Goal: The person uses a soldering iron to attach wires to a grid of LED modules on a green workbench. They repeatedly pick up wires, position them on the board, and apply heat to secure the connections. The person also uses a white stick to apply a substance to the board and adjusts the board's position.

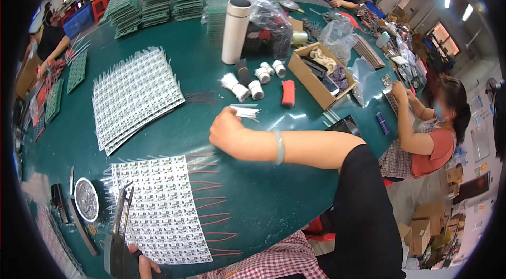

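My right hand (227, 130) reaches over the table with curled fingertips at a small pile of thin white wires (246, 112); its fingers partly hide the pile. Low on the left, my left hand (145, 264) is closed on a dark, tweezer-like tool (119, 226) with two long arms and a bent tip. That tip lies over a white circuit board panel (163, 205) covered in rows of small parts. Red wire loops (213, 220) stick out along the panel's right edge, and pale wires fringe its left edge.
Stacked white panels (137, 97) lie farther back. Bundled wires (243, 76), a red bundle (288, 93), a cream flask (236, 31) and a cardboard box (321, 76) stand beyond my right hand. A round dish (86, 200) sits at left. Co-workers sit around the table.
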